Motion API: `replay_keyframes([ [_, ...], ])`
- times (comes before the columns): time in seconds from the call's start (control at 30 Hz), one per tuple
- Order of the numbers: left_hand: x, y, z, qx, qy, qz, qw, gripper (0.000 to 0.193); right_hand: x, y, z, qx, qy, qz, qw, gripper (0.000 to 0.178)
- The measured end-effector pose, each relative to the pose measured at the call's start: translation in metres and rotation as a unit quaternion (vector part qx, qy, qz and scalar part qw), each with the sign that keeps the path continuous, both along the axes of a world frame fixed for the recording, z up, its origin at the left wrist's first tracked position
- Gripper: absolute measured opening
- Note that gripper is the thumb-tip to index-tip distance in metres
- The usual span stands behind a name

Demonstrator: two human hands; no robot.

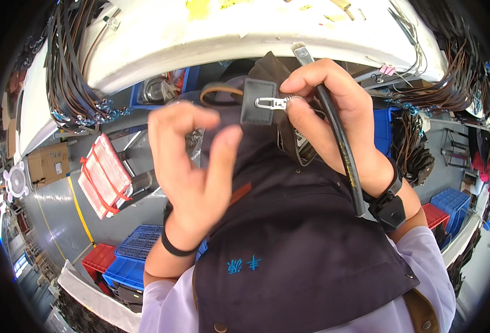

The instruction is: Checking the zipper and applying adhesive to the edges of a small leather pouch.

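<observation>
My right hand (348,114) pinches the end of a silver metal pull (271,103) between thumb and forefinger. The pull lies across a small square black leather tab (258,117) with a stitched edge. A narrow brown-edged strap (221,90) loops out from the tab's left side. Tucked between the fingers of the same hand is a flat brush (339,136) with a long black handle and a metal ferrule, its tip pointing up. Just left of the tab, my left hand (186,158) is slightly blurred, with thumb and forefinger apart and nothing visible between them.
A white worktable (223,47) runs across the top. Bundles of dark straps (70,72) hang at its left end, more straps (467,72) at its right. Below stand a blue bin (139,94), a red-tied pale stack (105,175) and blue crates (127,272).
</observation>
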State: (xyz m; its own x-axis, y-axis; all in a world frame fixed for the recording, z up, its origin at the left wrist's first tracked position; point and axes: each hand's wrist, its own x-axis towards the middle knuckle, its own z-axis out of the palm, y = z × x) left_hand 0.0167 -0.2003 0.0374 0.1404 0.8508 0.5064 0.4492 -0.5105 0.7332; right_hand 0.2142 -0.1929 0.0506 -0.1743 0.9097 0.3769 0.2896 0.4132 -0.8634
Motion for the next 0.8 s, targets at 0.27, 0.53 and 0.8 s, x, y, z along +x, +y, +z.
replay_keyframes([
  [0.27,0.036,0.003,-0.007,0.058,-0.011,-0.015,0.998,0.044,-0.026,0.001,0.001,-0.055,0.15,-0.066,0.985,0.019],
  [0.53,0.041,0.015,-0.021,0.134,-0.027,0.022,0.99,0.042,-0.015,0.003,-0.002,-0.041,0.174,-0.043,0.983,0.028],
  [0.8,0.038,0.011,-0.021,0.128,-0.014,0.042,0.991,0.034,-0.014,0.003,0.005,-0.004,0.146,-0.069,0.987,0.026],
])
